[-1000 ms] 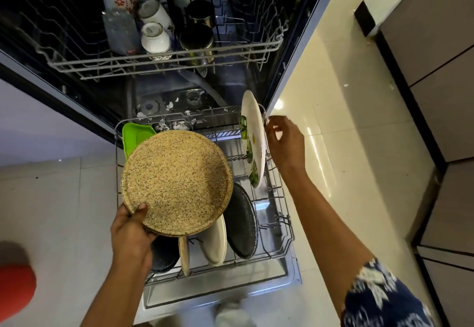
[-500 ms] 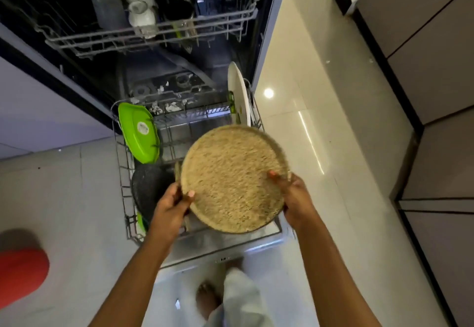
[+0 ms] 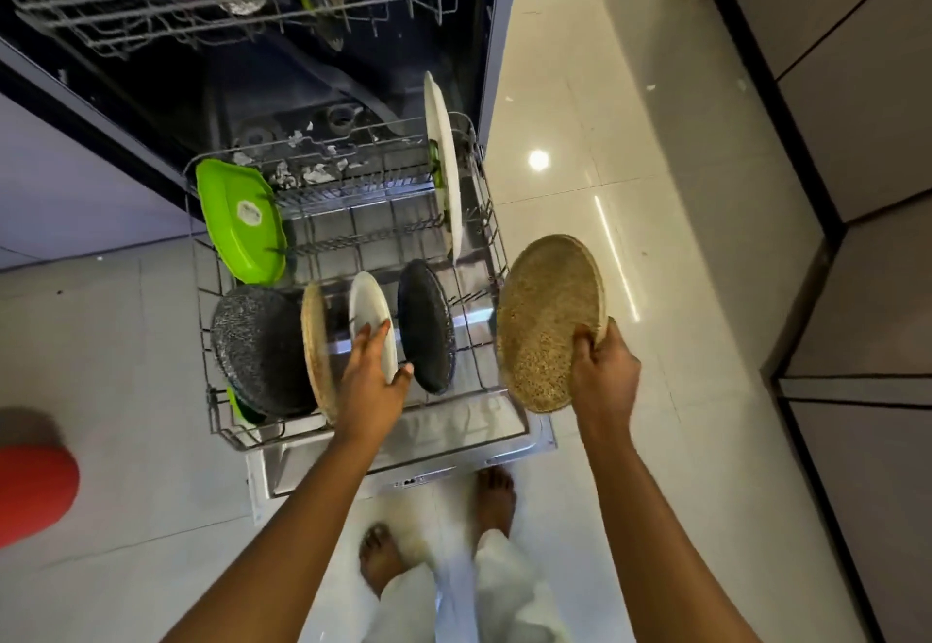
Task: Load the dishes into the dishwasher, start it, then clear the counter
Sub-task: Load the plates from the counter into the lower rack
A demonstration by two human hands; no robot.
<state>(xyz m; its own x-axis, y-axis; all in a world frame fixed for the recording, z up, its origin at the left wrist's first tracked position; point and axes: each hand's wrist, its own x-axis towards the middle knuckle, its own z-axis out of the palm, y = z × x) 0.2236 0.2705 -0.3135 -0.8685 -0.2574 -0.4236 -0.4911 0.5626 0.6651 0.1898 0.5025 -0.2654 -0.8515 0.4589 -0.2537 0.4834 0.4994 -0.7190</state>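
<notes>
Speckled plate gripped by right hand, left hand pinching white plate, upper rack contents blurred

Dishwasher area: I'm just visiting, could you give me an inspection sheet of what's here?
Surface: lower rack pulled out over the open door.
Job's things: green dish, left dark plate, thin tan plate, small white plate, right dark plate, large white plate stand racked; speckled tan plate outside the rack.
Clutter: pale scraps on tub floor; red object at left.
Hands: left hand grips small white plate; right hand holds speckled tan plate.
Cables: nothing seen.
Surroundings: upper rack, tiled floor, cabinets.
</notes>
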